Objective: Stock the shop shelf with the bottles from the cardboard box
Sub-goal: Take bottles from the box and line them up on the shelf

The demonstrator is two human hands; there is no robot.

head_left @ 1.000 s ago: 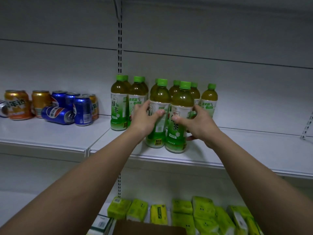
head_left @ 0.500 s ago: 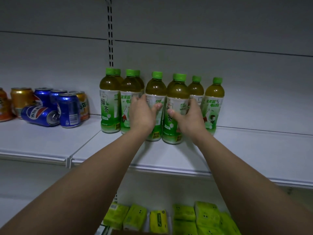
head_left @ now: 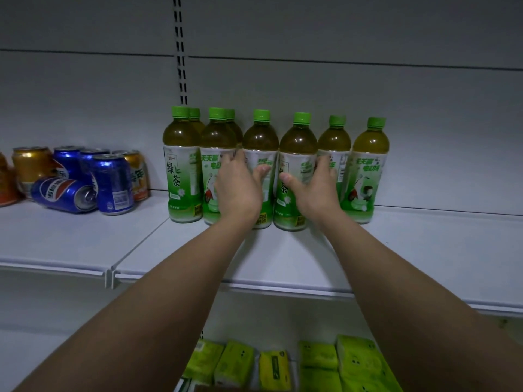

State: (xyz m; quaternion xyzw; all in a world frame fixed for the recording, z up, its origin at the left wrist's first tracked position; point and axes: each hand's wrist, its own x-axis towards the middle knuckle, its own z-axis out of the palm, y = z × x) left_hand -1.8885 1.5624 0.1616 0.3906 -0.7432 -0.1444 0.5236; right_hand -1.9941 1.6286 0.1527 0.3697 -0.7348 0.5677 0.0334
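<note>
Several green tea bottles with green caps stand upright in a row at the back of the white shelf (head_left: 283, 258). My left hand (head_left: 237, 188) wraps around one green tea bottle (head_left: 261, 137) in the middle of the row. My right hand (head_left: 314, 190) grips the green tea bottle (head_left: 298, 140) just to its right. Both held bottles stand on the shelf, in line with their neighbours. The cardboard box is out of view.
Blue and orange soda cans (head_left: 113, 182) crowd the shelf's left section, one blue can (head_left: 63, 193) lying on its side. Green tissue packs (head_left: 319, 360) fill the lower shelf. Bare shelf surface extends to the right of the bottles.
Both hands pushed their two bottles from near the shelf's front edge back into the row. The two bottles now stand level with the others.
</note>
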